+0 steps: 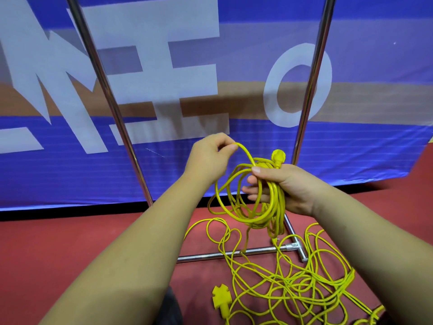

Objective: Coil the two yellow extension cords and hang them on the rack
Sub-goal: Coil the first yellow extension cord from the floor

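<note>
Banner: a blue banner (234, 148) with large white letters is filling the background and hanging down to the floor just behind the rack.
Floor: a red floor (70, 242) is lying open on the left, while cord is covering it on the lower right.
Rack: a chrome rack (110, 106) is standing in front of the banner. Its two uprights are running out of the top of view with open room between them, and a low bar is crossing the floor at their feet.
Loose cord: a yellow loose cord (293, 285) is sprawling in tangled loops on the floor, crossing over the rack's low bar.
Coil: a coil (276, 200) of yellow cord is hanging in the air between the uprights.
Right hand: the right hand (288, 186) is gripping the coil, fingers curled round the gathered loops.
Left hand: the left hand (210, 156) is pinching a single strand that is arching over to the coil.
Plug: a yellow plug (278, 158) is sticking up just above the right hand.
Socket end: a yellow socket end (221, 301) is lying on the floor beside the tangle.
</note>
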`<state>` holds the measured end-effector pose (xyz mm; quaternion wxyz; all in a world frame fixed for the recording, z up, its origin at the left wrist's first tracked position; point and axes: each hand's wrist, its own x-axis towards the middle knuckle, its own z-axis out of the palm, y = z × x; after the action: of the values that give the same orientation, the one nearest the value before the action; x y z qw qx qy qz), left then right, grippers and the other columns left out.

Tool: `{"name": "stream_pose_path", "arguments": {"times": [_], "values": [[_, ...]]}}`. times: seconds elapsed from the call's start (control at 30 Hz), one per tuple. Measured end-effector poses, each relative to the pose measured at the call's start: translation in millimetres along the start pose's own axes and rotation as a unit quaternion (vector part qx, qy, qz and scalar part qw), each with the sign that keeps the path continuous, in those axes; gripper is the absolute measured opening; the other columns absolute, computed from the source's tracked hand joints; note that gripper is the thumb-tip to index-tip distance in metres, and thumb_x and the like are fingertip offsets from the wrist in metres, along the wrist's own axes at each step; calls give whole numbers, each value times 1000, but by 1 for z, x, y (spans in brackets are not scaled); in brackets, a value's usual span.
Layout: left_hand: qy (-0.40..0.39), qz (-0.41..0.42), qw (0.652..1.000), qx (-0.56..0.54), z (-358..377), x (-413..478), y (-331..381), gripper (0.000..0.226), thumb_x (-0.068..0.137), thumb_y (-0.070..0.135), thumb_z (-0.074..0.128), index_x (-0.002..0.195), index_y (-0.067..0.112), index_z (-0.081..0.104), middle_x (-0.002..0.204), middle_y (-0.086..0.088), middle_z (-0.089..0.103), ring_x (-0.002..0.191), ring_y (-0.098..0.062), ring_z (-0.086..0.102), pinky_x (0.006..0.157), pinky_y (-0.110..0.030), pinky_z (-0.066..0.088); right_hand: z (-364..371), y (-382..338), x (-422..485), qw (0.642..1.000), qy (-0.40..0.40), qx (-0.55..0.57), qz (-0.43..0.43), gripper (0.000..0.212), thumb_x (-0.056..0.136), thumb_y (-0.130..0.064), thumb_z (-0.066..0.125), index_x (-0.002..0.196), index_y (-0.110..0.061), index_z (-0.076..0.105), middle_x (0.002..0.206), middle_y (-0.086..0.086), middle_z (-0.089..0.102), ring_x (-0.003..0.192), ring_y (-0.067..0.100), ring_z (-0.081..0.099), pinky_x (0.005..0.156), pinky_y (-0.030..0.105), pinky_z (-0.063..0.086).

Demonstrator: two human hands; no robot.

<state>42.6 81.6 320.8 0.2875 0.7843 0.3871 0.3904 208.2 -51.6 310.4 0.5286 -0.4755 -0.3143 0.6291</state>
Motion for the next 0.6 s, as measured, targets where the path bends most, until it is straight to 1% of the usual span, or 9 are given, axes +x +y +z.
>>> {"name": "stream_pose_path", "arguments": {"times": [0.07, 0.13, 0.17, 0.23, 0.3, 0.4, 0.47, 0.53, 0.6], "values": [[53, -48, 996, -61, -4, 3, 1, 12, 99, 27, 64, 88, 26, 69, 73, -4, 61, 55, -22, 64, 47, -33, 58, -1, 1, -1, 999, -38, -24, 5, 8, 90, -18, 75, 92, -10, 75, 90, 10, 73, 109, 41, 75, 96, 60, 58], [111, -100, 983, -109, -10, 10, -2, 14, 101, 27, 59, 92, 23, 69, 78, -6, 60, 60, -22, 57, 45, -28, 55, -2, 3, -1, 997, -54, -58, 15, 7, 91, -15, 79, 90, -8, 77, 91, 13, 74, 101, 39, 75, 101, 66, 52], [146, -130, 972, -134, -14, 15, -4, 17, 102, 28, 55, 95, 21, 69, 80, -4, 61, 62, -22, 56, 44, -27, 53, -2, 4, 0, 994, -62, -86, 19, 7, 92, -14, 79, 91, -6, 78, 91, 14, 74, 93, 34, 75, 99, 64, 54], [202, -187, 947, -166, -25, 22, -12, 22, 106, 30, 51, 101, 17, 67, 81, 0, 63, 63, -21, 56, 42, -23, 49, -1, 4, 0, 988, -64, -141, 26, 11, 98, -11, 73, 94, -2, 77, 86, 13, 75, 76, 22, 73, 76, 42, 64], [190, -196, 956, -108, -37, 25, -22, 24, 107, 32, 49, 103, 14, 66, 80, 1, 64, 62, -22, 56, 38, -20, 45, 0, 6, 0, 987, -37, -150, 38, 13, 100, -10, 69, 97, 1, 74, 79, 10, 75, 64, 17, 70, 57, 29, 60], [87, -168, 982, 23, -44, 23, -33, 26, 106, 36, 47, 96, 18, 63, 82, -2, 70, 57, -25, 61, 41, -26, 47, -3, 8, 3, 995, 18, -93, 20, 9, 99, -5, 69, 98, 4, 73, 81, 12, 76, 59, 15, 69, 49, 27, 57], [-18, -176, 980, 95, -44, 21, -40, 26, 106, 36, 48, 94, 18, 63, 82, -3, 72, 59, -25, 64, 51, -33, 55, -7, 9, 7, 997, 62, -49, -9, 9, 98, -3, 69, 95, 2, 76, 90, 16, 77, 57, 14, 67, 47, 27, 55], [-159, -209, 953, 149, -42, 15, -46, 23, 106, 30, 52, 92, 15, 61, 87, -5, 75, 68, -23, 64, 62, -37, 61, -13, 6, 13, 995, 96, -14, -36, 17, 98, -7, 70, 88, -3, 82, 94, 17, 73, 55, 12, 62, 48, 25, 54], [-302, -264, 901, 164, -40, 5, -47, 19, 106, 28, 57, 94, 15, 63, 98, -6, 76, 79, -21, 70, 76, -45, 64, -17, 2, 15, 991, 122, -4, -57, 20, 100, -14, 69, 89, -6, 83, 89, 11, 73, 52, 9, 57, 48, 22, 51]]}}
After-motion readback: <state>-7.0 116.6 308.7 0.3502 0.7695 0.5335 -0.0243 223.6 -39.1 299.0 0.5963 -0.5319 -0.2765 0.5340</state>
